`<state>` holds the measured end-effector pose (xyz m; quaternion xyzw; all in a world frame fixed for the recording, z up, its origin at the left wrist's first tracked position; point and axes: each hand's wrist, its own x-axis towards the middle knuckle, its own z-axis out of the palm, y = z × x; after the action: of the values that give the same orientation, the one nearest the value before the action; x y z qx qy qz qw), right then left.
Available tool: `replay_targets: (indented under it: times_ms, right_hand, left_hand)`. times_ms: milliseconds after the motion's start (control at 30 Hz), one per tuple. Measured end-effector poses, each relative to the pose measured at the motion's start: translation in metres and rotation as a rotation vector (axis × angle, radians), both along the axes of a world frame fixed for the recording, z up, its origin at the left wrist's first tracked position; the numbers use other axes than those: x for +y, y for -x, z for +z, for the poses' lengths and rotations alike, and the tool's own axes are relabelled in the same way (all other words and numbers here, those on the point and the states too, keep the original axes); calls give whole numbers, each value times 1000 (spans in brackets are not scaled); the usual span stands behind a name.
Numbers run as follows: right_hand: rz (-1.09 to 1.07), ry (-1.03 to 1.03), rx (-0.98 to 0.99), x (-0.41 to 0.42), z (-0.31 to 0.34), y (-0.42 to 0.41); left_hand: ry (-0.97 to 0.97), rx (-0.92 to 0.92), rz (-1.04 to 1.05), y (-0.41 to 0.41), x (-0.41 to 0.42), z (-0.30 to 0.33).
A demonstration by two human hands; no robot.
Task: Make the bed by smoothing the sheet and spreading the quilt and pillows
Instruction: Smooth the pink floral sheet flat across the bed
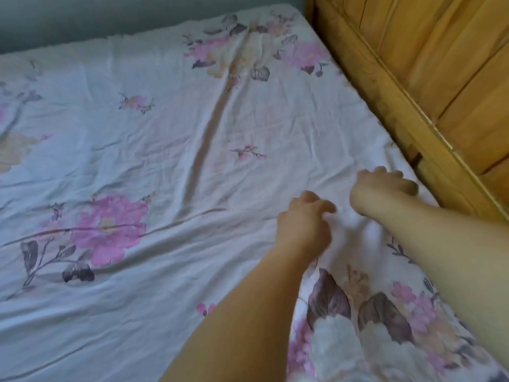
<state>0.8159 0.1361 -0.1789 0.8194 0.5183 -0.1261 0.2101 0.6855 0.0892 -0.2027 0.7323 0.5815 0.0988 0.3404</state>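
The left hand (304, 219) pinched a fold of the floral sheet (154, 166) with curled fingers; the right hand (382, 188) gripped it beside the wooden headboard (440, 78).

White floral sheet (170, 150) covers the mattress, creased: long ridge down the middle, bunched folds near headboard-side edge.

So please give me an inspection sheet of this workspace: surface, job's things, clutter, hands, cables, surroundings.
Surface: mattress covered by the floral sheet, with a long crease down the middle and many small wrinkles.
Job's things: only the sheet; quilt and pillows nothing seen.
Clutter: nothing seen.
Hands: left hand with curled fingers on the sheet, pinch unclear; right hand on the sheet near the bed's edge, its fingers blurred.
Cables: nothing seen.
Surroundings: wooden headboard on the right, grey-green wall behind.
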Motion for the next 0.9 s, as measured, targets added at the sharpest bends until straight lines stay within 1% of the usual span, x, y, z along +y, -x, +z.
replay_targets:
  times_ms: [33, 100, 133, 167, 200, 233, 300, 333, 367, 400, 433, 500, 567, 600, 667, 700, 733, 767, 800, 833, 900]
  right_hand:
    - [74, -84, 40, 4, -2, 11]
    - [340, -188, 235, 2, -16, 42]
    - [471, -192, 325, -3, -23, 56]
    - [549, -172, 345, -6, -30, 64]
    - [553, -148, 307, -2, -33, 64]
    - [483, -125, 235, 9, -33, 56]
    - [237, -55, 76, 32, -24, 40]
    - [140, -29, 39, 43, -17, 38]
    - [92, -37, 31, 54, -13, 40]
    - [97, -89, 43, 65, -11, 48]
    - [151, -173, 86, 72, -12, 60]
    - [329, -354, 250, 85, -21, 91]
    - [485, -472, 446, 103, -33, 124]
    - [541, -473, 546, 113, -39, 141]
    - [622, -358, 726, 132, -49, 171]
    - [655, -286, 762, 141, -55, 177]
    - [687, -224, 716, 151, -60, 175]
    - [683, -188, 608, 162, -63, 165]
    - [617, -181, 483, 173, -67, 147]
    - [476, -197, 378, 182, -67, 124]
    - [67, -226, 248, 196, -60, 72]
  left_hand:
    - [-59, 17, 155, 13, 8, -2]
    - [-130, 189, 437, 45, 19, -12]
    - [-142, 285, 514, 60, 21, -17]
    - [-142, 346, 541, 71, 24, -22]
    - [-138, 377, 518, 77, 26, -26]
    - [-131, 395, 466, 79, 29, -32]
    - [-121, 414, 347, 79, 37, -46]
    - [-116, 422, 301, 78, 43, -50]
    - [-125, 433, 258, 76, 50, -52]
    - [-149, 441, 215, 74, 60, -56]
    - [-176, 448, 171, 72, 67, -58]
    - [-245, 436, 110, 71, 80, -63]
    - [-337, 388, 171, 74, 90, -70]
    - [-378, 382, 249, 78, 91, -73]
    - [-399, 349, 441, 84, 99, -79]
    - [-382, 322, 512, 84, 100, -80]
    - [-367, 294, 553, 84, 101, -80]
    - [-374, 287, 562, 82, 101, -82]
    - [-404, 289, 558, 80, 101, -81]
    - [-423, 305, 533, 79, 102, -80]
    - [-426, 350, 468, 77, 102, -77]
